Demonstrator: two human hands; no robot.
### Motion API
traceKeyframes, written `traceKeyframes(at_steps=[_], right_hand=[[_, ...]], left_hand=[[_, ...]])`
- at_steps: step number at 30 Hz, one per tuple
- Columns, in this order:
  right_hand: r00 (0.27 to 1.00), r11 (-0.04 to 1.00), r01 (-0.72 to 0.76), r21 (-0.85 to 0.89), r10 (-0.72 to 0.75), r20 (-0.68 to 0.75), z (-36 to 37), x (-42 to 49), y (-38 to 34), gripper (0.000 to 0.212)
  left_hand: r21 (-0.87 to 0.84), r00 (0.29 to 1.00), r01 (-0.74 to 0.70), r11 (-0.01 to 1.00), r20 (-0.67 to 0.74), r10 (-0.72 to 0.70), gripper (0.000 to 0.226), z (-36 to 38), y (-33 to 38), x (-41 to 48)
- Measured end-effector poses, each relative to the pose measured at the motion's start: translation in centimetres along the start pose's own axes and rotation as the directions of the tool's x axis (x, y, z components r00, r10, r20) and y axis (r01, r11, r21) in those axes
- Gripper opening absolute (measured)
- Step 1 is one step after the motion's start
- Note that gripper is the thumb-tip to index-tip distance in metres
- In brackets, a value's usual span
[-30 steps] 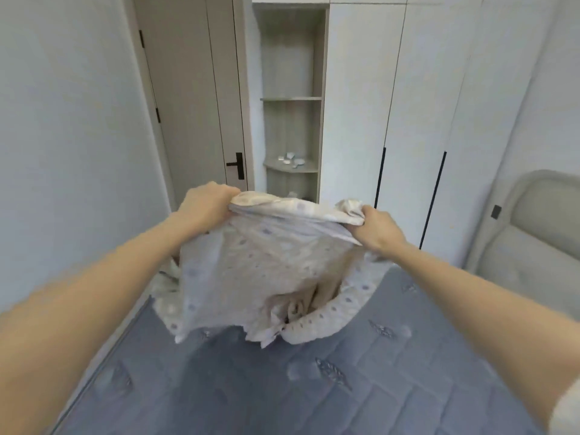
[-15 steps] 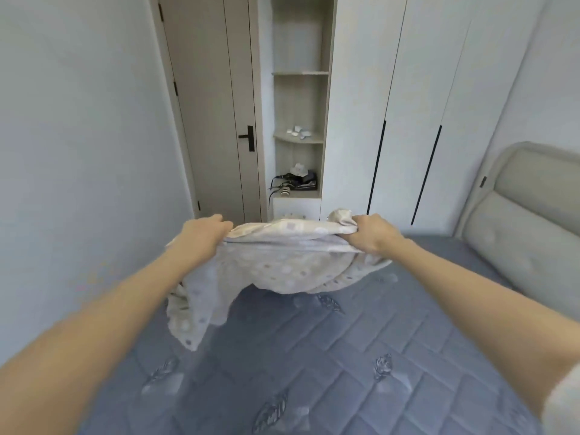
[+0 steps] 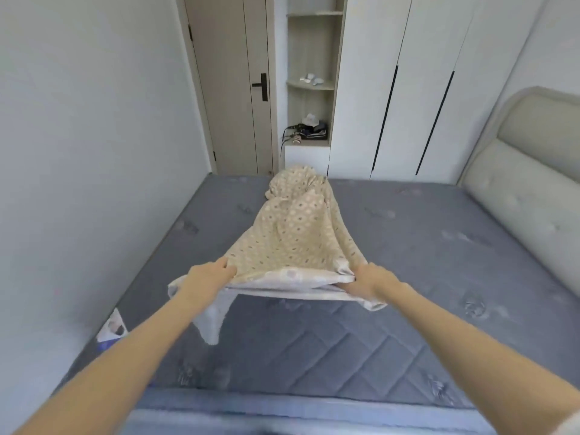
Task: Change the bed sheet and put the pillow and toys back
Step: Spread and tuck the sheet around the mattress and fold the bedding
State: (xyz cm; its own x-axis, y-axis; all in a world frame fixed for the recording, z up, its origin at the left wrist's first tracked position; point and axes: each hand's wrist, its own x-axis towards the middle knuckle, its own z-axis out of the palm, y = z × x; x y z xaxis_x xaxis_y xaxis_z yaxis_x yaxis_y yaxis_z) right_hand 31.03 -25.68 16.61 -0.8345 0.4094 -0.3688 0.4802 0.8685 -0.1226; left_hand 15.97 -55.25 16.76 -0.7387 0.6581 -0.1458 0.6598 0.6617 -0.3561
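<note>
**Holding the patterned bed sheet (image 3: 298, 233) by its near edge over a bare mattress (image 3: 423, 246)**

Gripped at both near corners: left hand (image 3: 205, 279) on the left one, right hand (image 3: 370, 282) on the right, fingers (image 3: 224, 267) curled round the cloth on each side. Pulled fairly taut between the two grips, then narrowing straight ahead to a bunched far end lying near the far edge of the grey quilted mattress. Long axis pointing directly away from the fingers, across the bed, with the headboard (image 3: 533, 189) off to the right. Neither hand clearly nearer. Not yet spread; probably calls for opening out sideways.
</note>
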Motion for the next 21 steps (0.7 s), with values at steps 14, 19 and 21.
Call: traceKeyframes(at_steps=[14, 19, 21], right_hand=[[0.989, 0.958, 0.145, -0.247, -0.135, 0.055, 16.7, -11.8, -2.4, 0.048], [0.990, 0.890, 0.140, -0.434, -0.109, 0.095, 24.1, -13.9, -1.6, 0.030], [0.991, 0.871, 0.119, -0.477, -0.072, 0.117, 25.8, -14.4, -1.4, 0.034]], left_hand=[[-0.271, 0.951, -0.067, 0.960, 0.273, 0.143, 0.038, 13.9, 6.1, -17.7], [-0.395, 0.932, -0.095, 0.914, 0.286, 0.221, 0.023, 20.9, 10.5, -22.8], [-0.366, 0.952, -0.009, 0.931, 0.283, 0.120, 0.025, 22.1, 11.9, -24.1]])
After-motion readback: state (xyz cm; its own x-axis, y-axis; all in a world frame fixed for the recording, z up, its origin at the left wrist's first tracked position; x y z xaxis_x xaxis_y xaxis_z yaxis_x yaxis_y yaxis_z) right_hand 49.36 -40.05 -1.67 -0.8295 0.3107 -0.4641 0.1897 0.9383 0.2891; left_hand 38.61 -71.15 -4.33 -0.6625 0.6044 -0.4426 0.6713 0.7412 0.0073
